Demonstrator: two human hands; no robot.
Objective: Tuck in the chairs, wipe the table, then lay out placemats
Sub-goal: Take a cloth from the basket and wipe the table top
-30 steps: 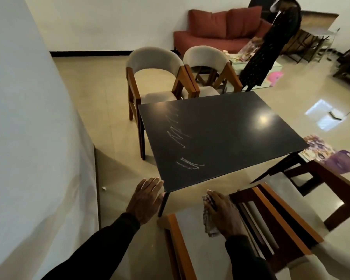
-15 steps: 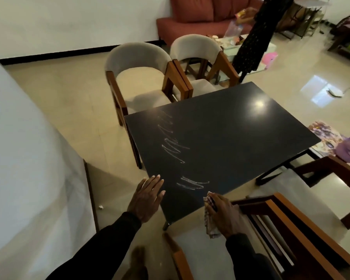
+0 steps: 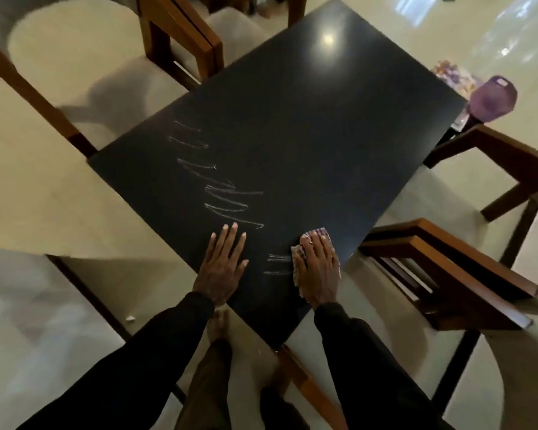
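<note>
Black table (image 3: 308, 125) top mostly bare. Left hand (image 3: 222, 266) flat on it near the near corner, fingers spread wide. Right hand (image 3: 319, 268) presses a checked cloth (image 3: 298, 257) flat just inside the table's near-right edge, touching chalk marks (image 3: 224, 193). Chairs (image 3: 441, 268) crowd that edge.

Purple plastic container thing (image 3: 491, 99) is sitting on the floor up around 2 o'clock, right next to some colourful printed paper or magazine (image 3: 451, 74). Shiny beige tile floor (image 3: 510, 35) with window glare at 1 o'clock. Tiny white scrap (image 3: 130, 318) on the floor around 8 o'clock.
</note>
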